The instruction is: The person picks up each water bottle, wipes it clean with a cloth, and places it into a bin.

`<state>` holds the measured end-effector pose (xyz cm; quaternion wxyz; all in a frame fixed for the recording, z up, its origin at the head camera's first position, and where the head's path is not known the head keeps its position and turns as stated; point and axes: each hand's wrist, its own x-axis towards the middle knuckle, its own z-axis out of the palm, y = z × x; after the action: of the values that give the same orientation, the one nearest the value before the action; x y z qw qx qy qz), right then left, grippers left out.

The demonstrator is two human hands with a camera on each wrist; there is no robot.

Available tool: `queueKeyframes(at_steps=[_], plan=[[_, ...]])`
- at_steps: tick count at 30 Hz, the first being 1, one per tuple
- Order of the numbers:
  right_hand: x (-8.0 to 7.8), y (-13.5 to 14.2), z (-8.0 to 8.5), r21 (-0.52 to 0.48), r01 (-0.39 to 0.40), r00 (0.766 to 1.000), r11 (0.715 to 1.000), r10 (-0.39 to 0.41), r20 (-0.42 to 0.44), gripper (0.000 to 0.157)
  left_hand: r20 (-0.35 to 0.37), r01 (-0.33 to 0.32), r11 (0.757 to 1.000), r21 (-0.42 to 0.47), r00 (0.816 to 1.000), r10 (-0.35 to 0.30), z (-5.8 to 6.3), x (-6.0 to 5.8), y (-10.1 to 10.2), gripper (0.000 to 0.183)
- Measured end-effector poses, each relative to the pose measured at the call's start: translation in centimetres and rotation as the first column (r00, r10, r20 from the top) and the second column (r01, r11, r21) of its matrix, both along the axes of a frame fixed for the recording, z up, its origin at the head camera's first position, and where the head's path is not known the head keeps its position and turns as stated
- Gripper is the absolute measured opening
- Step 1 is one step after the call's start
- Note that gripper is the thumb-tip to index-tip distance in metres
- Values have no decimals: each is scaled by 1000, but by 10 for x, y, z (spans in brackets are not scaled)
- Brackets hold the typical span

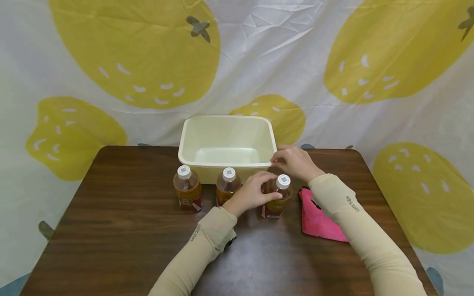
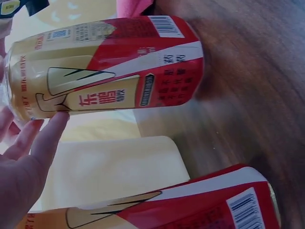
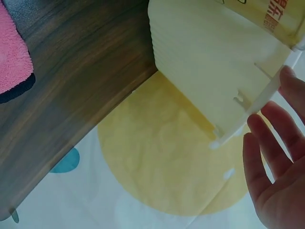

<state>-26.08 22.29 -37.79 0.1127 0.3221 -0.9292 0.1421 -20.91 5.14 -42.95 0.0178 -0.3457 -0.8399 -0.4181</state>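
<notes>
Three bottles of brown drink with white caps and red-and-gold labels stand on the table in the head view. My left hand (image 1: 253,192) grips the upper part of the right-hand bottle (image 1: 273,207), fingers on its far side and thumb on its near side. The left wrist view shows the label of that bottle (image 2: 119,67) and fingertips against it. Behind the bottles sits a cream plastic basin (image 1: 226,165) with nothing inside. At its right front corner my right hand (image 1: 295,161) pinches the rim; the right wrist view shows thumb and fingertips on the basin's edge (image 3: 269,93).
The left bottle (image 1: 187,191) and the middle bottle (image 1: 226,187) stand in front of the basin. A pink cloth (image 1: 320,220) with a dark edge lies right of the held bottle. Behind the brown table (image 1: 122,230) hangs a white curtain (image 1: 255,61) with yellow fruit prints.
</notes>
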Motion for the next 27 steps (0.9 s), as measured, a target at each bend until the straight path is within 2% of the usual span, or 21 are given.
queueKeyframes(at_steps=[10, 14, 18, 23, 27], plan=[[1, -1, 2, 18, 38, 999, 999, -39, 13, 5, -67, -38, 999, -3, 997, 38, 12, 1, 2, 42], [0, 0, 4, 25, 48, 998, 999, -49, 26, 5, -83, -61, 998, -3, 995, 61, 21, 3, -2, 41], [0, 1, 4, 22, 66, 996, 998, -67, 51, 6, -80, -36, 999, -2, 996, 36, 39, 8, -8, 39], [0, 0, 6, 20, 85, 991, 996, -86, 98, 6, -87, -9, 1000, 3, 996, 10, 68, 12, -18, 39], [1, -1, 8, 31, 97, 987, 995, -100, 123, 8, -54, -3, 999, 49, 999, 5, 92, 15, -29, 39]])
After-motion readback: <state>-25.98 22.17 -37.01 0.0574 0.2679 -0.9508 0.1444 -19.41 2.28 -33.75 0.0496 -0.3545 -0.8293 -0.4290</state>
